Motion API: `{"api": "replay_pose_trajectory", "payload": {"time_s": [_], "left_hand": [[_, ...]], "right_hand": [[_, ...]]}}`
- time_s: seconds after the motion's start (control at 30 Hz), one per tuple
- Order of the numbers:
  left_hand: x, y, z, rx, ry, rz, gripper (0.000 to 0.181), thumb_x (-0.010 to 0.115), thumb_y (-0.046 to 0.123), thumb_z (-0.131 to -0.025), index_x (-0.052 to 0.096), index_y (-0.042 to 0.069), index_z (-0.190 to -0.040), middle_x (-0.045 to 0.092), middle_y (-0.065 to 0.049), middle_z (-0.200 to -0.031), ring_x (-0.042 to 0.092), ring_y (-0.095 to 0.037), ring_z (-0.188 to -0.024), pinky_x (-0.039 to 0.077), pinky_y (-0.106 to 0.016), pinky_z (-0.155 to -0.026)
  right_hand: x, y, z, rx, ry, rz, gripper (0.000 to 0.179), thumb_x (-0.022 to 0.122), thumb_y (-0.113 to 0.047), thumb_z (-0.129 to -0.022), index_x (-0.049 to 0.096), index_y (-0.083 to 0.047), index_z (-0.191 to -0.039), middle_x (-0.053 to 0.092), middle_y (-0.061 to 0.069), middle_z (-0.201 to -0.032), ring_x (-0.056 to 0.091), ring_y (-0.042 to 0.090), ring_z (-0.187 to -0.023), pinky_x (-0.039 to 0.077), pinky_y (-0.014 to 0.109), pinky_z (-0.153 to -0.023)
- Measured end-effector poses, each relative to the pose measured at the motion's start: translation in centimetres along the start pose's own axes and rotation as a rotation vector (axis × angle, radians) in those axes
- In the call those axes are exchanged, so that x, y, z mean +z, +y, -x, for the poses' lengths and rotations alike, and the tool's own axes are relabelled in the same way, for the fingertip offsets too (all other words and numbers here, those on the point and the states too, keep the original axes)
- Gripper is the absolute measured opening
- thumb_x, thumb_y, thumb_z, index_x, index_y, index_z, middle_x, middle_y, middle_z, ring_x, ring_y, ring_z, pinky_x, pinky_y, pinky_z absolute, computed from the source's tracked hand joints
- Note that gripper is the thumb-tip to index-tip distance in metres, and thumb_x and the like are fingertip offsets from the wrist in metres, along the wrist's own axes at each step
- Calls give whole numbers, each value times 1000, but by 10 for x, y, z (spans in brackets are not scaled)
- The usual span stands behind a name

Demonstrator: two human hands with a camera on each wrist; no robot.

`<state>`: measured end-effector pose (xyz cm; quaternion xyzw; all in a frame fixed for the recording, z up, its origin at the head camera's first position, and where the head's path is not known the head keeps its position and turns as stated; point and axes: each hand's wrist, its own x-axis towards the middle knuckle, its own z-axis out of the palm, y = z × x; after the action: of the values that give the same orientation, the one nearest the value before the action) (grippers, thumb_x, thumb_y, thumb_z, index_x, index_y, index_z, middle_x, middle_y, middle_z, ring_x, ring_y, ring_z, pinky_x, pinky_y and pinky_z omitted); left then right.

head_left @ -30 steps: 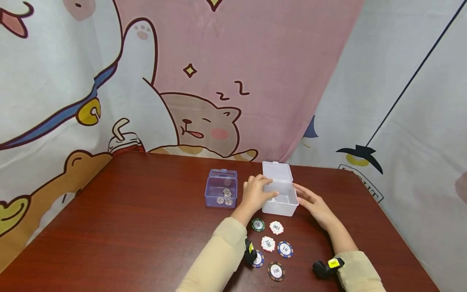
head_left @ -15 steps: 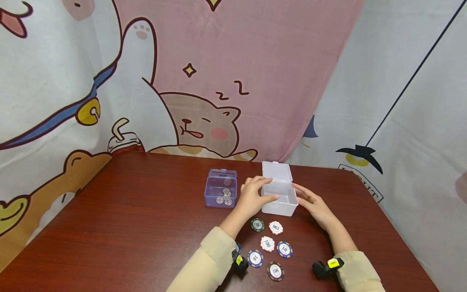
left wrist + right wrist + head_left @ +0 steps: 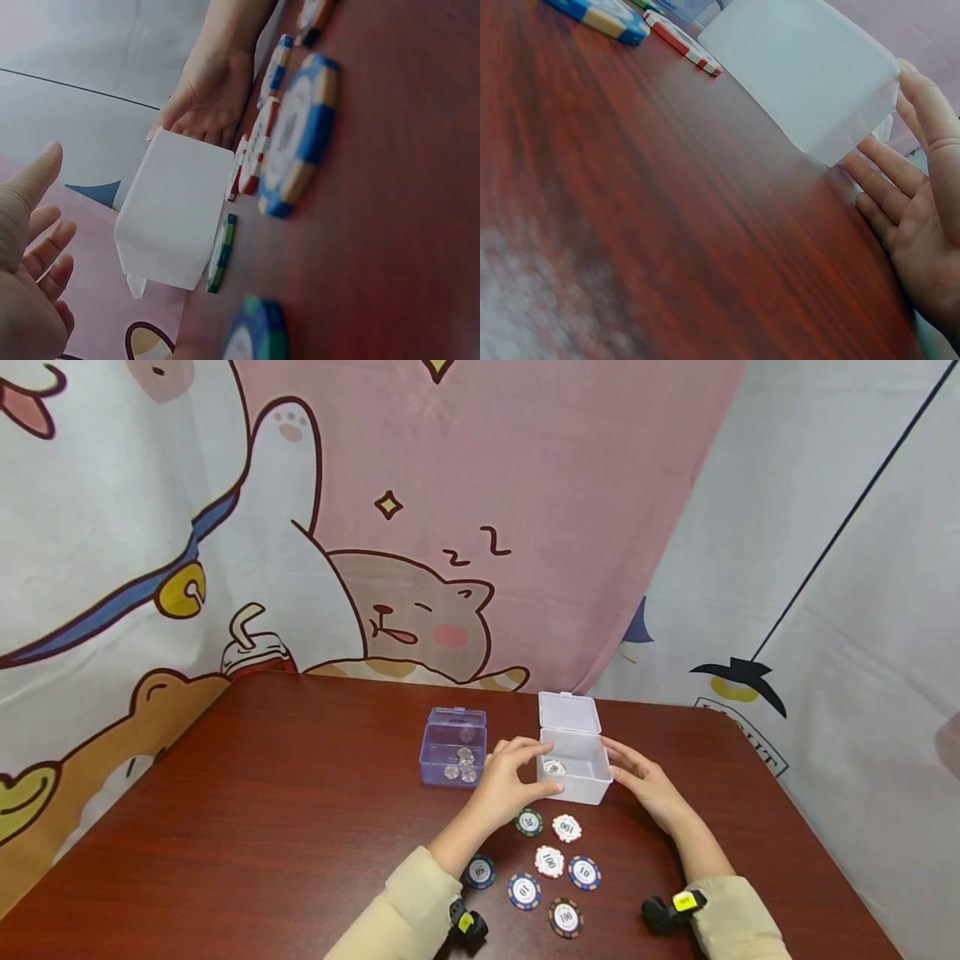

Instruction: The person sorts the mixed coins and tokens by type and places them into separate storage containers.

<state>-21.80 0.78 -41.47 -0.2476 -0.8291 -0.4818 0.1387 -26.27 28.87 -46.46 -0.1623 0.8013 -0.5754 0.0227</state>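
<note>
A white plastic box [image 3: 583,791] stands on the table with its lid tipped back. Inside it lies a white-faced poker chip [image 3: 554,767]. My left hand [image 3: 504,783] is at the box's left side, thumb and fingers spread and relaxed. Nothing is between them in the left wrist view, where the hand [image 3: 30,292] is apart from the box. My right hand [image 3: 651,787] rests against the box's right side. In the right wrist view, that hand [image 3: 930,202] has its thumb at the rim corner and extended fingers along the wall.
Several poker chips lie in front of the box, among them a green chip [image 3: 529,822], a red-edged white chip [image 3: 550,862], a black chip [image 3: 566,917] and a dark blue chip [image 3: 480,872]. Left stands an open translucent blue box [image 3: 437,776] with several shiny silvery discs [image 3: 467,759].
My left hand has drawn back from over the white box toward the left and nearer the body. The chip in the box and the dark blue chip are uncovered. The right hand stays put.
</note>
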Motion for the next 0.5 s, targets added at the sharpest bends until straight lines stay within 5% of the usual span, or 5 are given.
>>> {"api": "replay_pose_trajectory", "payload": {"time_s": [0.5], "left_hand": [[-6, -8, 22, -24, -94, 87, 53, 84, 24, -73, 67, 6, -120, 62, 3, -112, 52, -25, -101, 44, -42, -85]], "right_hand": [[0, 1, 0, -4, 3, 6, 52, 55, -16, -98, 38, -7, -147, 44, 21, -142, 45, 27, -125, 40, 19, -89]]}}
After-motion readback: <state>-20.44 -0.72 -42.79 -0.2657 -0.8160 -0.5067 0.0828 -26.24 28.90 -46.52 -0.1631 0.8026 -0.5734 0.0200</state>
